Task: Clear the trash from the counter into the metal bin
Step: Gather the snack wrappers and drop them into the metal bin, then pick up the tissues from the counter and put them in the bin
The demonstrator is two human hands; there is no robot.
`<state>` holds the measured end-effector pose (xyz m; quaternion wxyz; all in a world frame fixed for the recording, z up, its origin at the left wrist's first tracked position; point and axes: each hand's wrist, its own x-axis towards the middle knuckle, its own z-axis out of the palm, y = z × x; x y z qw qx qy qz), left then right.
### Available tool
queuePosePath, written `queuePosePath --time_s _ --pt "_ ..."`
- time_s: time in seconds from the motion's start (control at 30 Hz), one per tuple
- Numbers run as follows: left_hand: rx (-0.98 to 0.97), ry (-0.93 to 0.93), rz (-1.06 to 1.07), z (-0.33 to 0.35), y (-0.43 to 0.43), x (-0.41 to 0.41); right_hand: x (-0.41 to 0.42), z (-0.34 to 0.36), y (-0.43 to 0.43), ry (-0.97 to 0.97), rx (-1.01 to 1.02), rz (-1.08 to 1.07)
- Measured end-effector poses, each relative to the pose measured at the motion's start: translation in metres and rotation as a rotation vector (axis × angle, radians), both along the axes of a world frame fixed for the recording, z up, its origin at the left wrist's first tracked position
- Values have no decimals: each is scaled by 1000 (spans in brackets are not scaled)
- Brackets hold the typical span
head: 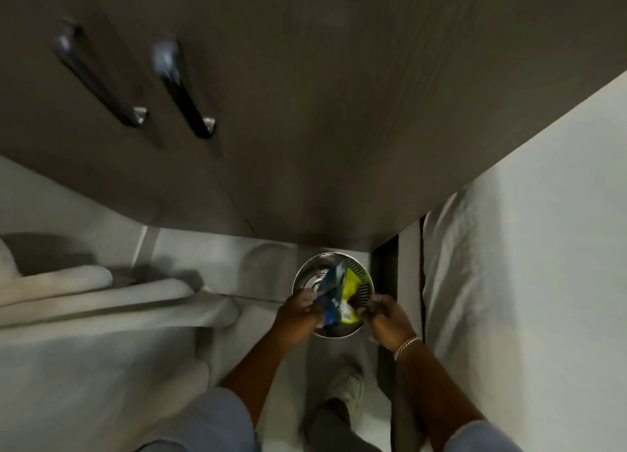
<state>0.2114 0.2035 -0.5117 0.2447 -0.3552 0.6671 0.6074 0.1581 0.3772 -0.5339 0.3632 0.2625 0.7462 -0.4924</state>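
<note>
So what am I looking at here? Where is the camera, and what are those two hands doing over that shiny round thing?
There is no machine here: a person wears a camera on the head, so you look down along their arms. The left hand and right hand together hold crumpled wrappers, blue and yellow, just above a round metal bin standing on the floor. The right wrist has a bracelet. Above is a dark cabinet with two handles; below you see the person's shoe. The picture is blurred from movement.
</note>
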Motion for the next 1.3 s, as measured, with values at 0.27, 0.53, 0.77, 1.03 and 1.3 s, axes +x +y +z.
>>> queuePosePath --time_s 0.27,0.53,0.77,1.03,1.3 --pt "-131 171 91 202 -1 -3 -5 209 -12 209 -91 244" --pt "-20 568 171 377 -37 -32 -33 413 -44 604 -374 396" --pt "-245 703 312 463 -108 -94 -110 483 -107 816 -418 411" --pt "-1003 587 128 467 -203 -199 -302 502 -194 1108 17 403" --pt "-1026 403 -239 442 -255 -270 -414 461 -238 918 742 825"
